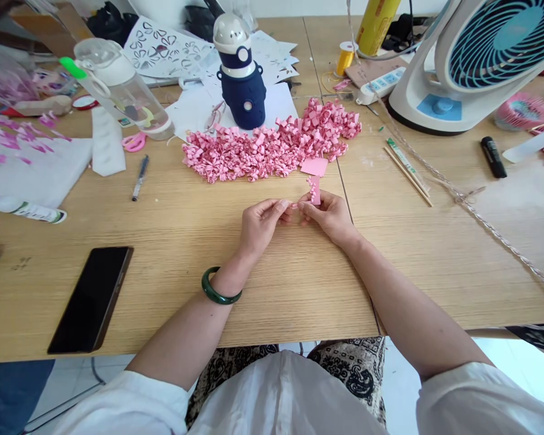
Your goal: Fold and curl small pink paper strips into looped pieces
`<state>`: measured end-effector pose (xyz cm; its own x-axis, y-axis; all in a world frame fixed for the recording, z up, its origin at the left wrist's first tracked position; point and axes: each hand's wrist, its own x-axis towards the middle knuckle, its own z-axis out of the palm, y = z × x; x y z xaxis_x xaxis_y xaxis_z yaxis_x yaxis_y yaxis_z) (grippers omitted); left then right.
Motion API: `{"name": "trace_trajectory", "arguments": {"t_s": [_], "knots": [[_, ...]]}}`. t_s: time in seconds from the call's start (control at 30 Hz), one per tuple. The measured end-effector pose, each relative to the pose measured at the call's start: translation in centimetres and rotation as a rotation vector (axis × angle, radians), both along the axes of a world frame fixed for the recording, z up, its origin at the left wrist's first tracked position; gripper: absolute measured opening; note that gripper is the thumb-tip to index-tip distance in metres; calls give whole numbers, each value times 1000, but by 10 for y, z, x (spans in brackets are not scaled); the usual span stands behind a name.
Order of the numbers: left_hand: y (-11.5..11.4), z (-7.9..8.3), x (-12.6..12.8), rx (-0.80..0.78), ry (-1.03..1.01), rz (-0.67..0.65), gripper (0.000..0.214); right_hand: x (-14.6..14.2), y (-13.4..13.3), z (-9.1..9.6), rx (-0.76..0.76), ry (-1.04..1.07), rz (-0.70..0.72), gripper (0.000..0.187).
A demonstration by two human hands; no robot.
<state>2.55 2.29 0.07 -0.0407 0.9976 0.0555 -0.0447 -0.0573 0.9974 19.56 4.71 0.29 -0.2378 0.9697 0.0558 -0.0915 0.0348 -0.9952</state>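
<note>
— What was held, and how?
— A pink paper strip [315, 188] was pinched between the fingertips of the right hand [327, 214], its upper end standing clear above them. Its lower end was nipped by the closed fingertips of the left hand [260, 220], the hands nearly touching, just above the table [185, 241].
— And what was seen around them?
— A pink square [314, 167] was laid just beyond the strip, at the edge of a heap of pink curls [272, 145], behind which a navy bottle [241, 78] was stood. A black phone [90, 299] was laid well apart to the left
</note>
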Motion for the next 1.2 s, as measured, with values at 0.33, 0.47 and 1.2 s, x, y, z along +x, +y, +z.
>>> {"name": "trace_trajectory", "arguments": {"t_s": [0.33,0.47,1.2], "knots": [[0,-1,-3,70,80,-34,28,0,-1,2,1,-5,11,42],[0,0,-3,66,107,-23,24,-1,-1,2,2,-26,16,38],[-1,3,-3,97,245,26,22,1,-2,6,23,-114,84,33]]}}
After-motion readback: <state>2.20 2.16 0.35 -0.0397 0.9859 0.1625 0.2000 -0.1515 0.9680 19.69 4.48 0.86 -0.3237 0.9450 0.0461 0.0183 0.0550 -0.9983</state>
